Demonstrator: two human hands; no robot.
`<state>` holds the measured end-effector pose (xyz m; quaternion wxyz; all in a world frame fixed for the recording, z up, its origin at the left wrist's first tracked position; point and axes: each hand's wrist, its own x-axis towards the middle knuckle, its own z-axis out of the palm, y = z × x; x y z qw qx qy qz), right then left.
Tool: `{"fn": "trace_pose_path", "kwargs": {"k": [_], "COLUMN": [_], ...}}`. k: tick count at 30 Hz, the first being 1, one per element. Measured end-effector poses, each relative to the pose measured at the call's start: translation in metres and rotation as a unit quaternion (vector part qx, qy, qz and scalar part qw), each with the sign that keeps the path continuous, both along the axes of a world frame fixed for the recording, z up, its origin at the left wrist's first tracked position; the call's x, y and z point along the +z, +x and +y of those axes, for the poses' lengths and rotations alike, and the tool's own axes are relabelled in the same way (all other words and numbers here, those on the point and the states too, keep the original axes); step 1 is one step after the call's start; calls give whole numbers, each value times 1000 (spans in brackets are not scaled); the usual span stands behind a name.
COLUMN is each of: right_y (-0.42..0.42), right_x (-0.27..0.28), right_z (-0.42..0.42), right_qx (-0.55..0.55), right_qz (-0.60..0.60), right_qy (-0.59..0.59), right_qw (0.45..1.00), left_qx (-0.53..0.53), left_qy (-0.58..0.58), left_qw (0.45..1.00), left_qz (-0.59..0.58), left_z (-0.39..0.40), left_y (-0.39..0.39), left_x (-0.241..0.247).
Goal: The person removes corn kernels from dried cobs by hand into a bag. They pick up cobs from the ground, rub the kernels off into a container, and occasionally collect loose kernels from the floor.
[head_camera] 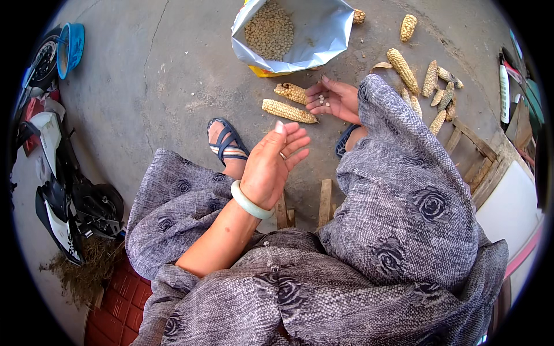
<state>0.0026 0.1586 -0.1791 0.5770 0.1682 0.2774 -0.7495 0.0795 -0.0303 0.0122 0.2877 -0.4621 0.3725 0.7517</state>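
Observation:
My left hand [275, 166] is raised above the floor between my knees, palm turned to the right and fingers slightly apart, with nothing seen in it. A pale bangle [250, 202] circles that wrist. Several loose corn kernels [323, 100] rest in the upturned palm of my right hand [335, 101]. Just left of it, two corn cobs, a full one [288, 111] and one with a dark, damaged end [291, 92], lie on the concrete. Beyond them stands a silver-lined bag [326, 32], its mouth wide and shelled kernels [269, 32] inside.
More cobs, including a full one [402, 71] and stripped ones [429, 78], are scattered at the right beside a wooden frame [478, 140]. A black and white two-wheeler [52, 142] and a blue basin [77, 49] are at the left. Dried plants [86, 268] lie below.

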Motion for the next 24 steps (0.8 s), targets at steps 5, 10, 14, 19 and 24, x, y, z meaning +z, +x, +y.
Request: {"fn": "trace_pose_path", "kwargs": {"k": [5,10,14,19,24], "right_y": [-1,-1,-2,-4,-8], "right_x": [21,39,53,52,54], "right_z": [-7,-6,-2,8,19], "right_qx": [41,57,44,12,-15], "right_qz": [-23,12,16,-6,-12], "right_qy": [-84,-107,-84,-120,-145], "right_qw": [995,993,995,993,989], "left_qx": [19,27,14,-23,-34], "left_qy": [36,44,32,51,59], "left_qw": [999,999,999,998,997], "left_qz": [11,-15,-29,-11,-23], "left_z": [9,19,31,41,46], "left_y": [-7,-10,-13,-16,-14], "left_x": [-1,-9,-13,-7,-7]}}
